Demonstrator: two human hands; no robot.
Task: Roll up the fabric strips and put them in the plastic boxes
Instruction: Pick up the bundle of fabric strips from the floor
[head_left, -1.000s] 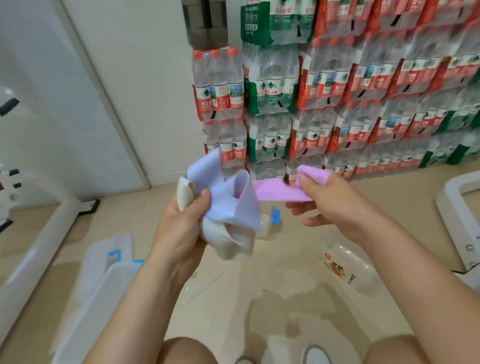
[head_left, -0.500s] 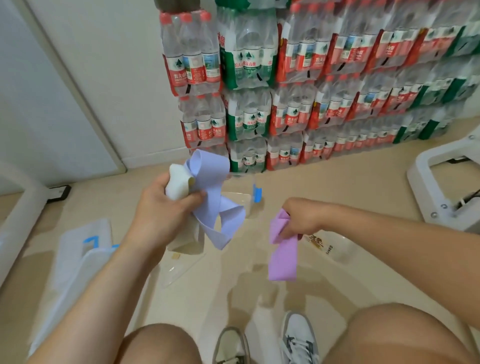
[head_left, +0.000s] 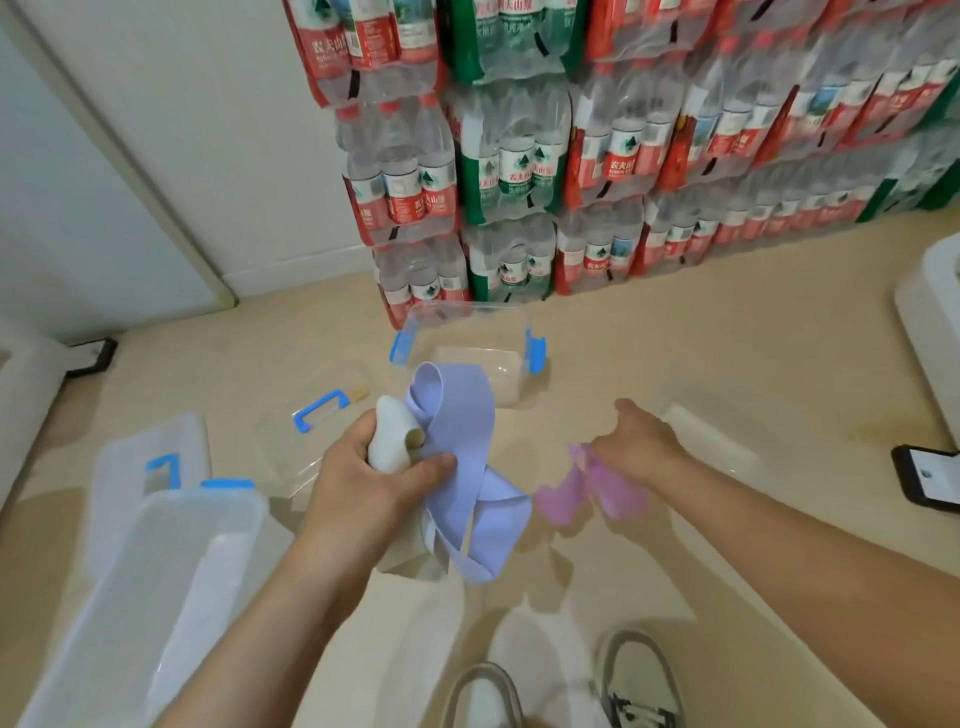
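My left hand (head_left: 363, 483) grips a cream rolled strip (head_left: 389, 436) together with a lavender fabric strip (head_left: 462, 431) that loops over the hand and hangs below it. My right hand (head_left: 641, 441) is to the right, thumb spread away from the fingers. A pink fabric strip (head_left: 592, 488) is blurred just under its fingertips, above the floor. An open clear plastic box (head_left: 470, 312) with blue latches stands on the floor beyond both hands. A larger translucent box (head_left: 156, 561) lies at the lower left.
A clear lid with a blue handle (head_left: 319, 410) lies left of the hands. Stacked packs of water bottles (head_left: 519, 171) fill the back. A phone (head_left: 927, 480) lies on the floor at right. My shoes (head_left: 639, 680) are at the bottom edge.
My right hand pulled the pink strip away from the bundle, lowered it and spread its fingers; the strip now blurs below them. The view tilted down towards the floor.
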